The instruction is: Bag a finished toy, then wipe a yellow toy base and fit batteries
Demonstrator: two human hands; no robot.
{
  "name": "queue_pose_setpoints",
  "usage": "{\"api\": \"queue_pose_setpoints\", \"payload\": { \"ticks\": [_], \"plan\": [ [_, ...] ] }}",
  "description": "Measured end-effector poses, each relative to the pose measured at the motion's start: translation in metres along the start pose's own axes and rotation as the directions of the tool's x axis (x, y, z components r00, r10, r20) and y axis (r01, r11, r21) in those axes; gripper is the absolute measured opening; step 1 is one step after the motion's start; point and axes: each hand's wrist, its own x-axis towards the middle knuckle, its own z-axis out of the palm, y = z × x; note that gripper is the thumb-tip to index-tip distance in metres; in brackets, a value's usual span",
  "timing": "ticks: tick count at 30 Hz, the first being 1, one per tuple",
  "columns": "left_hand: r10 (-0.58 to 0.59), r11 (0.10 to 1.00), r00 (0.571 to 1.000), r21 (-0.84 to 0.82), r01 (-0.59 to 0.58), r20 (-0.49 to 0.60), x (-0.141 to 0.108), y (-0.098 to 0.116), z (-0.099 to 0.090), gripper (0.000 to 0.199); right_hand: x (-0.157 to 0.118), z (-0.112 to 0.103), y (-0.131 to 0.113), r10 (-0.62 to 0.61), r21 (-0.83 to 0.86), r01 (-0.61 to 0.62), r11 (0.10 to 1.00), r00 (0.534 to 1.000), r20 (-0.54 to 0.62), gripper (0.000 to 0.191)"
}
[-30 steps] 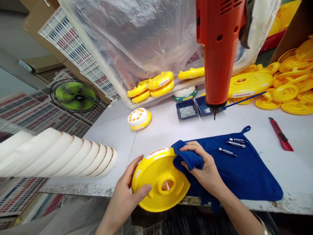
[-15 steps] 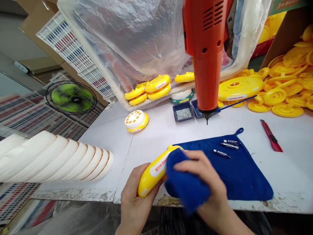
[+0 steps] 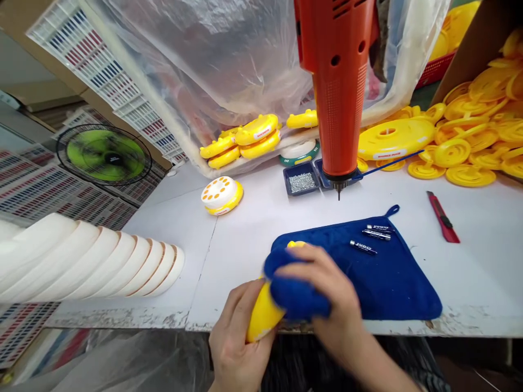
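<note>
Near the table's front edge, my left hand (image 3: 241, 332) is closed around a yellow plastic duck toy (image 3: 261, 316), held tilted. A bunched blue cloth (image 3: 300, 294), blurred by motion, is in the grip of my right hand (image 3: 330, 288) and presses over the toy's upper side, hiding its label. Only the toy's lower end and a small tip above the cloth show. Under and behind my right hand lies a flat blue cloth mat (image 3: 392, 277) with several batteries (image 3: 363, 247) on it.
An orange electric screwdriver (image 3: 339, 109) hangs above a tray of small screws (image 3: 301, 181). Stacked white rings (image 3: 122, 264) lie at left, beside a white-topped yellow toy (image 3: 223, 196). A red utility knife (image 3: 443, 218) lies right, before piled yellow parts (image 3: 478, 130). A fan (image 3: 104, 155) stands left.
My right hand has swept the blue cloth up and left across the toy, covering its printed label. My left hand has shifted slightly right and down. The whole view has moved a little.
</note>
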Motion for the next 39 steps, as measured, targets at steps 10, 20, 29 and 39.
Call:
{"api": "queue_pose_setpoints", "payload": {
  "ticks": [10, 20, 29, 39],
  "plan": [
    [0.04, 0.998, 0.999, -0.051, -0.041, -0.016, -0.007, -0.003, -0.002, 0.036, -0.01, -0.003, 0.026, 0.173, 0.111, -0.163, 0.98, 0.981, -0.088, 0.023],
    [-0.285, 0.947, 0.93, -0.215, 0.237, -0.233, -0.024, 0.002, 0.009, 0.033, -0.017, -0.027, 0.07, 0.918, 0.761, -0.568, 0.315, 0.385, -0.093, 0.038],
    [-0.554, 0.833, 0.745, -0.237, 0.5, -0.371, -0.035, -0.019, 0.019, 0.04, -0.002, -0.01, 0.023, 0.477, 0.305, -0.405, 0.862, 0.853, -0.211, 0.017],
    [-0.634, 0.773, 0.714, -0.206, 0.601, -0.296, -0.035, -0.029, 0.01, 0.045, 0.018, 0.027, 0.01, 0.267, 0.265, -0.23, 0.937, 0.957, -0.113, 0.027]
  ]
}}
